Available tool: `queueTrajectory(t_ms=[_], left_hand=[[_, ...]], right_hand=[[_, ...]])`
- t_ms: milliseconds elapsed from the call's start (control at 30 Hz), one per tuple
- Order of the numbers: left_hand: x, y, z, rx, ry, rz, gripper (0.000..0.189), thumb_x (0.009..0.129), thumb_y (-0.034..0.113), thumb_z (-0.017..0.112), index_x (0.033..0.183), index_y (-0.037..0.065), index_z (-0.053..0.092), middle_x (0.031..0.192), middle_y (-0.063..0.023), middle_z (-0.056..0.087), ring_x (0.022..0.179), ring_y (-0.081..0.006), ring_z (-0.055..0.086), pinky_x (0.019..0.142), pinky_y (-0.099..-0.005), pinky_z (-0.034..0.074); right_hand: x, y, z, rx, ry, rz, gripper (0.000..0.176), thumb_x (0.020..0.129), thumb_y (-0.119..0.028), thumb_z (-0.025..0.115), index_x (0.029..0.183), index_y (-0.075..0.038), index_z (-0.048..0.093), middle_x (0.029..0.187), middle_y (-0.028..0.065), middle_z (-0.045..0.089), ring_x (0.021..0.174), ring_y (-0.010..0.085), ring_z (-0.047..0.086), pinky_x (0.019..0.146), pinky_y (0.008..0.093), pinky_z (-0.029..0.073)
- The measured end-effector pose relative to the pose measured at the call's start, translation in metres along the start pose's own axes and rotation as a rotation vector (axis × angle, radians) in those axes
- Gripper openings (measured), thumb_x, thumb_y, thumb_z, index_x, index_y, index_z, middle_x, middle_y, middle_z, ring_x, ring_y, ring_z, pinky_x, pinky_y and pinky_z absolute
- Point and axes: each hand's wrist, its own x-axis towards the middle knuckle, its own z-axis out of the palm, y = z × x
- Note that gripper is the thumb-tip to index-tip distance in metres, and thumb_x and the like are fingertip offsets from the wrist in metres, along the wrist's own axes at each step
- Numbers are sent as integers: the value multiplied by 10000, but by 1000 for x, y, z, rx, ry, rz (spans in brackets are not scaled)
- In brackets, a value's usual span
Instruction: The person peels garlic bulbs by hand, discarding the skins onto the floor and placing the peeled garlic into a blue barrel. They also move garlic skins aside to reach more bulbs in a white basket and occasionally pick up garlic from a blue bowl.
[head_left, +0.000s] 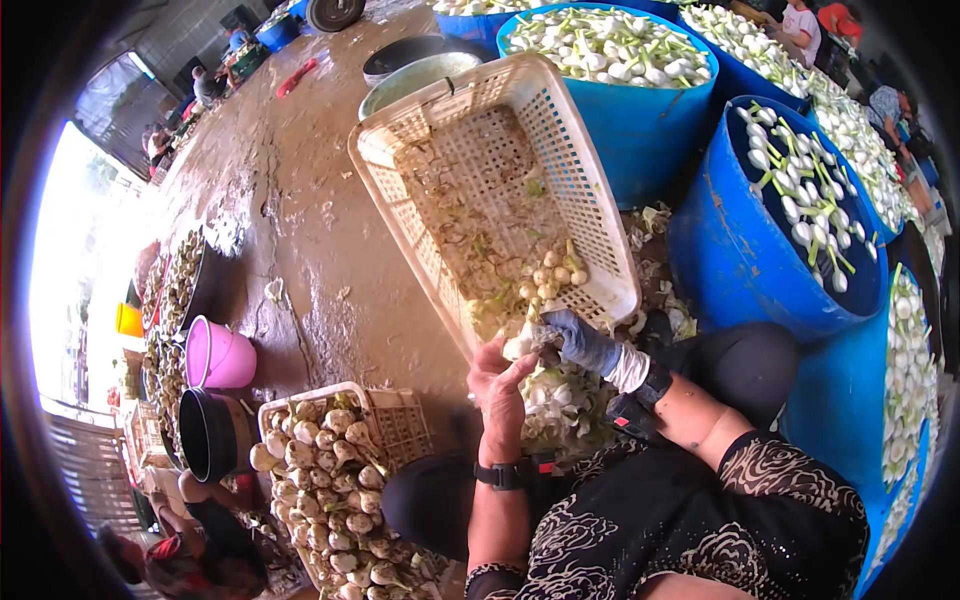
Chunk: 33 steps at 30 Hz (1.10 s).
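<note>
My bare left hand (497,388), with a black watch at the wrist, has its fingers closed round a pale onion (521,346). My right hand (588,345), in a blue-grey glove, is curled closed against the onion's right side. Whatever lies inside those gloved fingers is hidden. Just beyond my hands, a cream plastic crate (600,225) lies tilted, with several small peeled onions (549,275) and root scraps at its near end. White peelings (565,405) are heaped below my hands. To the left, another crate (400,415) is full of soil-marked onions (330,480).
Blue tubs (640,130) of white onions with green stems line the right; a nearer blue tub (710,230) has onions floating in it. A pink bucket (220,352) and a black tub (208,435) stand left. A person (190,545) sits at lower left on the wet floor.
</note>
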Motion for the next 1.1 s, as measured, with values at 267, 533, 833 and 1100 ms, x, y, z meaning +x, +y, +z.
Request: queueTrajectory(t_ms=[267, 533, 833, 1100], left_hand=[[-2, -3, 7, -45, 5, -33, 309, 786, 17, 679, 1057, 15, 531, 869, -95, 632, 682, -156, 597, 609, -257, 493], [4, 2, -3, -301, -60, -247, 390, 926, 385, 496, 1096, 35, 533, 928, -93, 611, 669, -190, 565, 504, -277, 408], [-2, -29, 19, 374, 93, 118, 289, 946, 306, 514, 1058, 39, 517, 760, -56, 603, 543, -94, 537, 472, -212, 421], [2, -15, 12, -100, 81, -229, 316, 946, 380, 475, 1071, 97, 538, 828, -60, 587, 594, -122, 542, 437, -195, 387]], right_hand=[[0, 13, 11, 87, 164, 13, 253, 936, -245, 535, 867, -19, 625, 637, -2, 557, 589, 66, 495, 528, 252, 416], [-9, 29, 0, -343, 80, -199, 408, 823, -377, 673, 952, -8, 556, 759, 74, 572, 716, 136, 533, 659, 316, 459], [0, 10, 23, 291, 351, 220, 310, 869, -325, 639, 917, -19, 619, 712, -21, 598, 599, 57, 544, 517, 221, 455], [-3, 14, 14, 217, 232, 21, 168, 876, -163, 625, 936, -7, 638, 773, 8, 638, 711, 70, 575, 639, 238, 477]])
